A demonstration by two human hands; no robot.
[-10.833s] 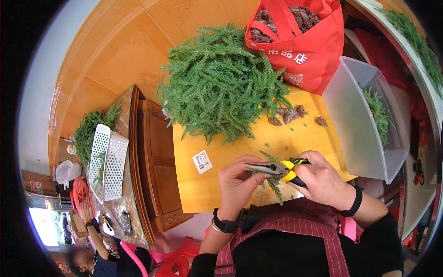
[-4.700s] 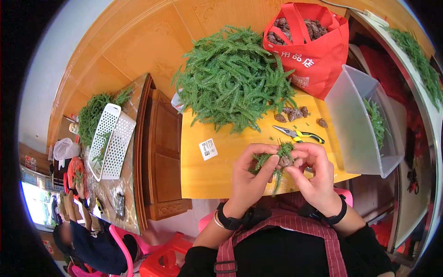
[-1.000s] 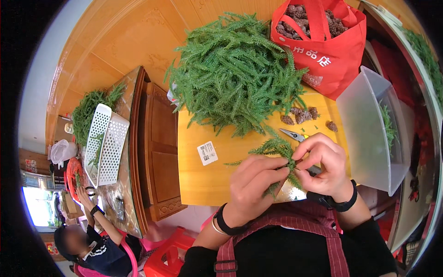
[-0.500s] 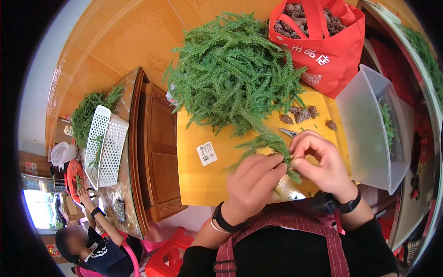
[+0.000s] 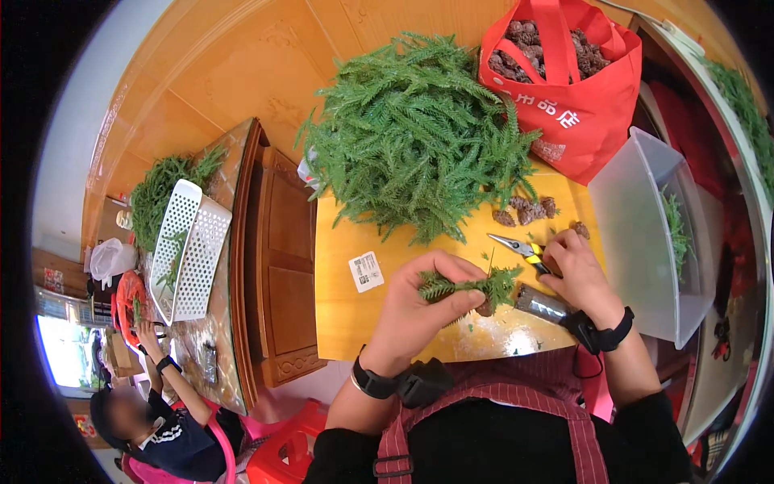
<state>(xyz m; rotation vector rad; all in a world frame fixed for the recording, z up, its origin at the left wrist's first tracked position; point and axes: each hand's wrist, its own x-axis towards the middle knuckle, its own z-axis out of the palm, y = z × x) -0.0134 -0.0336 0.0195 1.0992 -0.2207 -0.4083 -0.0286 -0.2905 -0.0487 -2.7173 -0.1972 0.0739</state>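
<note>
My left hand (image 5: 431, 302) pinches a green artificial pine sprig (image 5: 504, 282) near the table's front. A brown pine cone (image 5: 485, 307) shows under the sprig beside my thumb, and a thin wire sticks up from it. My right hand (image 5: 579, 270) has its fingers closed round the handles of the pliers (image 5: 524, 247), which have yellow and black grips and lie with the jaws pointing left. Part of the handles is hidden by the fingers. Just below lies a small clear box (image 5: 542, 304) with dark contents.
A big heap of green sprigs (image 5: 419, 137) covers the table's back. Behind it stands a red bag (image 5: 556, 121) of pine cones, with loose cones (image 5: 528, 211) before it. A translucent bin (image 5: 645, 234) stands right. At left, another person (image 5: 173, 419) works beside a white perforated basket (image 5: 201, 262).
My right hand has left the sprig and moved right to the pliers. My left hand keeps the sprig, now turned more sideways and drawn away from the heap.
</note>
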